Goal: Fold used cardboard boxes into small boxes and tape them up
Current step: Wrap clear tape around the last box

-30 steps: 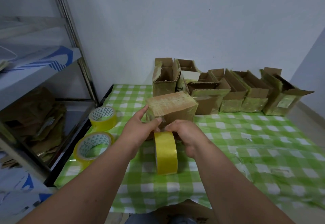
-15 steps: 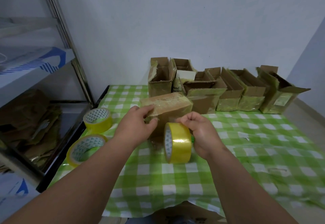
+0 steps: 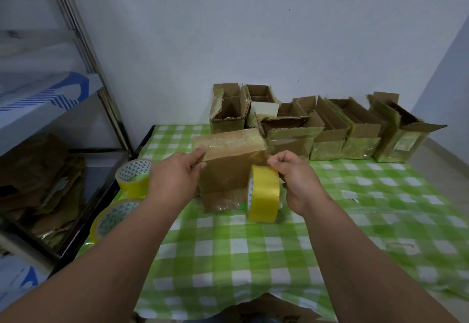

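Note:
A small brown cardboard box (image 3: 229, 168) stands on the green checked tablecloth (image 3: 253, 259), its top sealed with glossy tape. My left hand (image 3: 175, 178) holds its upper left corner, fingers on top and thumb on the front face. My right hand (image 3: 297, 180) grips a yellow tape roll (image 3: 264, 193) standing on edge at the box's lower right corner. A clear strip of tape runs from the roll along the box's right edge.
Two more yellow tape rolls (image 3: 133, 176) (image 3: 114, 217) lie at the table's left edge. Several open taped boxes (image 3: 332, 132) line the back wall. A metal shelf (image 3: 111, 109) with flattened cardboard (image 3: 38, 183) stands to the left.
The roll in my right hand has moved right, from in front of the box to its right corner. My left hand has shifted to the box's upper left corner.

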Action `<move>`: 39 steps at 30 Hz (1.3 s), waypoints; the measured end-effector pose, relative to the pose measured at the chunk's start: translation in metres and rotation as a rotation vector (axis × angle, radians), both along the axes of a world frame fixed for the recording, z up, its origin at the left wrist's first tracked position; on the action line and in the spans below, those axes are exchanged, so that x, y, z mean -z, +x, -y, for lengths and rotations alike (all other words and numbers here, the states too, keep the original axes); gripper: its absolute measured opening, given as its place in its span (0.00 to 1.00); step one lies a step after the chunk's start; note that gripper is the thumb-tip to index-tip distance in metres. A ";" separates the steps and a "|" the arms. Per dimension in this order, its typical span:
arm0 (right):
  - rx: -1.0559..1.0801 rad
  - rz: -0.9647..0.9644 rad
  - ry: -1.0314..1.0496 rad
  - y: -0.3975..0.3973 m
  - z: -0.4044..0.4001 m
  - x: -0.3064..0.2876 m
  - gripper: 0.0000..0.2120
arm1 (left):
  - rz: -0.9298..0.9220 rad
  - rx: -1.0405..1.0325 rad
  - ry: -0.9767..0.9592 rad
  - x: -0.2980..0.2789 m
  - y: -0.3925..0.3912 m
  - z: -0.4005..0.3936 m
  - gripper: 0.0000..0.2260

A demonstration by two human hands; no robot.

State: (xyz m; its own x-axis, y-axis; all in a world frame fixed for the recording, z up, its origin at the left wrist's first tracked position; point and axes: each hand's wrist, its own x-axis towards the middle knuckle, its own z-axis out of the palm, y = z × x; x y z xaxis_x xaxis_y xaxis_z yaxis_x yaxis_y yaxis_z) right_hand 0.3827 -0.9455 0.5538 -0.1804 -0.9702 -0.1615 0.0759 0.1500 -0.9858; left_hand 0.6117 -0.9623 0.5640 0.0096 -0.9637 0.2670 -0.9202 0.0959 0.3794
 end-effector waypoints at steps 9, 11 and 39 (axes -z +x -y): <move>-0.112 0.036 -0.076 0.016 -0.022 -0.010 0.10 | -0.671 -0.116 0.051 -0.005 0.006 0.001 0.16; -0.118 -0.011 -0.078 0.021 -0.029 -0.011 0.10 | -0.781 -0.103 0.064 -0.012 0.004 0.001 0.16; -0.201 -0.084 -0.057 0.021 -0.052 -0.008 0.09 | -0.233 0.361 0.199 -0.004 -0.007 -0.023 0.34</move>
State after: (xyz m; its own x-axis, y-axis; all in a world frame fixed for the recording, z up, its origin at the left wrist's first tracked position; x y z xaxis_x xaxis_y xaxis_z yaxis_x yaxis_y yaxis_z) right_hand 0.4032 -0.8934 0.5620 0.0070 -0.9952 -0.0976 -0.0324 0.0973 -0.9947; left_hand 0.6049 -0.9390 0.5682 -0.2976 -0.9487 0.1073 -0.7294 0.2984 0.6156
